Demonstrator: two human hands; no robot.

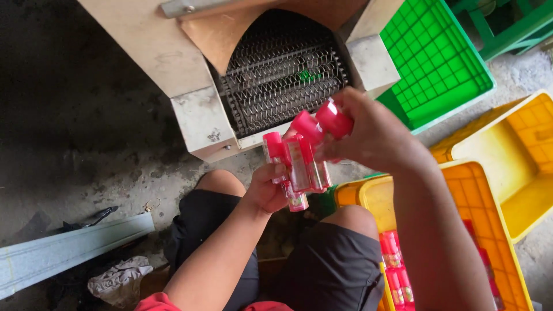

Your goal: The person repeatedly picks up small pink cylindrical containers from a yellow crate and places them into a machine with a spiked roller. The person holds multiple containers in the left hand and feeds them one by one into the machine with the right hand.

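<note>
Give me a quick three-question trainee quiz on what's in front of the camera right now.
1. True or false: both hands, left hand and right hand, grip the bundle of pink-capped tubes.
2. Which crate already holds pink tubes? A) green crate B) orange crate C) yellow crate
3. What lies just beyond the hands, at the machine's opening?

Key:
1. True.
2. B; more tubes lie in its near corner.
3. A metal mesh conveyor belt.
</note>
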